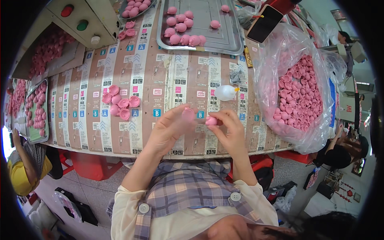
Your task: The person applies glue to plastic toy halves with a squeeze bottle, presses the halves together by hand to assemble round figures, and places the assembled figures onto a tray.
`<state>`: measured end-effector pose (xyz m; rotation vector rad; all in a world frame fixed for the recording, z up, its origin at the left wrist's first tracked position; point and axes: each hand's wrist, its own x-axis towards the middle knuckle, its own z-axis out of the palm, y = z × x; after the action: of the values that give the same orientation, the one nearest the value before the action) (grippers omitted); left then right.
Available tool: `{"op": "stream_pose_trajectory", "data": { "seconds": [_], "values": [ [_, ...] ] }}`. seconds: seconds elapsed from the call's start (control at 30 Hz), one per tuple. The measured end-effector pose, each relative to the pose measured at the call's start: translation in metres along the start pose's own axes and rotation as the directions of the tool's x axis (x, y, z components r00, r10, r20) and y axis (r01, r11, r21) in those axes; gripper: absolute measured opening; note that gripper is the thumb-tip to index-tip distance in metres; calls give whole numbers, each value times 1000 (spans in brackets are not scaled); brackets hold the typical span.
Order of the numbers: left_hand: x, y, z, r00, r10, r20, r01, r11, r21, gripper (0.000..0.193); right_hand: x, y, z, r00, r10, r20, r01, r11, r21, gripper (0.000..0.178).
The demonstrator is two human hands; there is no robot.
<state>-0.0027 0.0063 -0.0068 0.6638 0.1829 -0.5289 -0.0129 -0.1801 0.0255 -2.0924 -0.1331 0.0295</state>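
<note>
Over the desk (176, 90), the left hand (163, 129) pinches a blurred pink piece (187, 115) in narrowed fingers, and the right hand (231, 132), at its three o'clock, holds a small pink part (211, 120) between thumb and fingers. Pink shells (123, 103) lie at the left hand's ten o'clock, a white bottle (225, 93) at the right hand's twelve, a clear bag (269, 76) of pink parts at its two.

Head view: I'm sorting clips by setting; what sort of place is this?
Probably a factory workshop: a bag of pink parts, a tray of more, and a machine with coloured buttons.
</note>
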Motion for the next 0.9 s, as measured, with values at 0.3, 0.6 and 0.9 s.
{"op": "stream_pose_trajectory", "data": {
  "seconds": [0.3,0.6,0.9],
  "values": [
    [-1,-7,7,972,217,95,-237,895,378,35,8,2,21,999,-40,24,26,908,418,30],
    [1,-8,7,915,378,141,-392,751,531,35,8,2,27,999,-52,-13,53,911,409,28],
    [0,3,12,785,518,341,-527,267,807,36,6,7,27,990,57,131,-136,660,739,26]
  ]
}}
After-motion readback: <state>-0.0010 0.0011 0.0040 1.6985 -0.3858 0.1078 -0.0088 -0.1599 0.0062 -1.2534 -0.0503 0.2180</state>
